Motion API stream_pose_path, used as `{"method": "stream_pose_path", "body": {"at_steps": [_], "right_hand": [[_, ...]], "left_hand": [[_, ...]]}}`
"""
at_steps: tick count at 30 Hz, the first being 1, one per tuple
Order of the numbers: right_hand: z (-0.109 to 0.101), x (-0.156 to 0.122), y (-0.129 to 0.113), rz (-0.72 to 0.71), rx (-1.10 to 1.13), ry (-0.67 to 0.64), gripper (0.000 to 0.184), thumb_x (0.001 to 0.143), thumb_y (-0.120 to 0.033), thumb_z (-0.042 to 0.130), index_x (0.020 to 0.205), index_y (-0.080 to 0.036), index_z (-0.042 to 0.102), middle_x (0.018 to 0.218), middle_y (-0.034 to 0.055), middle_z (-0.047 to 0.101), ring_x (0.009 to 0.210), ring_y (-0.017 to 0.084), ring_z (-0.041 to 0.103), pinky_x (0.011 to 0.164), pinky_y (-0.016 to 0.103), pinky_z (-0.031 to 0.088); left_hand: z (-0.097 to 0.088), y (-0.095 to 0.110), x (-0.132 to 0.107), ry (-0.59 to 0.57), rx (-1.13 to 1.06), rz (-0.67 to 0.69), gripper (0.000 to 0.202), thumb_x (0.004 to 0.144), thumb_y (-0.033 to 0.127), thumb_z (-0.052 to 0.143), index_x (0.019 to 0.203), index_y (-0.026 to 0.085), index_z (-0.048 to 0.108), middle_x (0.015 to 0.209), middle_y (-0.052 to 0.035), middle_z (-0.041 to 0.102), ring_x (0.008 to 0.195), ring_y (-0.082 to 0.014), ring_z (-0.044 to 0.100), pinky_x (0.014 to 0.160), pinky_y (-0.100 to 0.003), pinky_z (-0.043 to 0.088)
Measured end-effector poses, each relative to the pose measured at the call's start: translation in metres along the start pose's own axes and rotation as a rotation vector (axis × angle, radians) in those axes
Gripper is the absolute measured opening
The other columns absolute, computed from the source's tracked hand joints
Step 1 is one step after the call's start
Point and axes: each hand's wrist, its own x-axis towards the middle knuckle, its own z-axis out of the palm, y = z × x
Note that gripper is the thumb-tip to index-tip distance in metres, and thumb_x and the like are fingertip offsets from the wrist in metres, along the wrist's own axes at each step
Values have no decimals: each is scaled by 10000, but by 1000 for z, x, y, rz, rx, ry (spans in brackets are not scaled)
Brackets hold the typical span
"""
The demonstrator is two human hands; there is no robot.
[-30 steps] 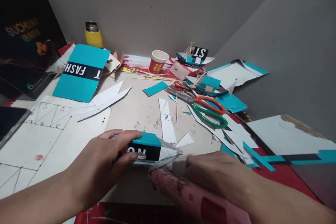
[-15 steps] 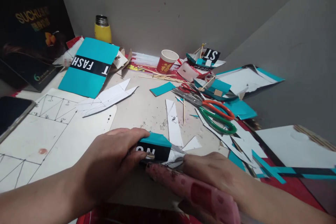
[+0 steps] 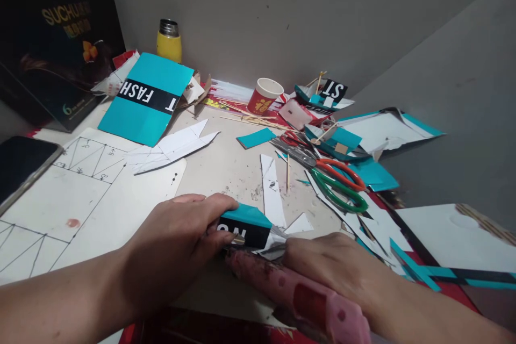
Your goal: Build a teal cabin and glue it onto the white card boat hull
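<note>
Between the thumb and fingers of my left hand point(image 3: 173, 242) is a folded cardboard piece point(image 3: 245, 228), teal on top and black with white letters on its side. Part of it is covered by that hand. My right hand point(image 3: 322, 258) is closed around a pink hot glue gun point(image 3: 298, 293); its fingers are mostly hidden behind the gun. The gun's tip points left and sits close under the cardboard piece's lower edge; I cannot tell whether they touch. White, crumpled-looking material point(image 3: 274, 239) shows at the right end of the cardboard piece.
Beyond my hands lie scissors point(image 3: 338, 183), a white paper strip point(image 3: 272, 188) and thin wooden sticks point(image 3: 250, 118). A red paper cup point(image 3: 264, 98) and yellow bottle point(image 3: 169, 45) stand at the back. Left are a drawn-on sheet point(image 3: 92, 199), a phone point(image 3: 24, 166) and a black box point(image 3: 60, 48).
The whole view has shifted slightly, so the table things appear a little farther right. Both hands keep their hold on the cardboard piece and the glue gun, with little visible movement.
</note>
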Motion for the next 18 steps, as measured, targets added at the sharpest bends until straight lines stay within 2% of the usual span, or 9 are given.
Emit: {"method": "stream_pose_path", "body": {"at_steps": [5,10,15,18], "right_hand": [[-13,1,-4,14,46,-103,219,957,-263,424,778,-208,536,722,6,620,584,130,541,546,270,360],[-22,-5,-1,111,80,-180,133,922,-250,502,804,-238,562,745,-4,644,601,146,568,551,290,371],[-23,-34,13,131,-2,-72,186,920,-263,465,815,-297,615,672,5,630,550,172,571,541,312,454],[-18,-56,17,148,-60,50,167,873,-415,533,916,-342,677,725,26,683,618,203,639,570,323,542]], "left_hand": [[1,-1,-1,1,7,-2,249,889,230,520,1129,257,581,1071,-25,721,942,-242,670,772,-365,526],[0,-1,-3,-3,14,11,255,895,231,512,1141,261,574,1076,-21,719,936,-233,669,777,-357,519],[-1,-3,-4,-2,15,26,236,902,255,508,1125,256,586,1059,-26,714,934,-226,664,750,-333,519],[-1,-6,-4,-13,1,54,247,908,262,505,1142,251,584,1070,-42,705,947,-220,654,770,-331,512]]}}
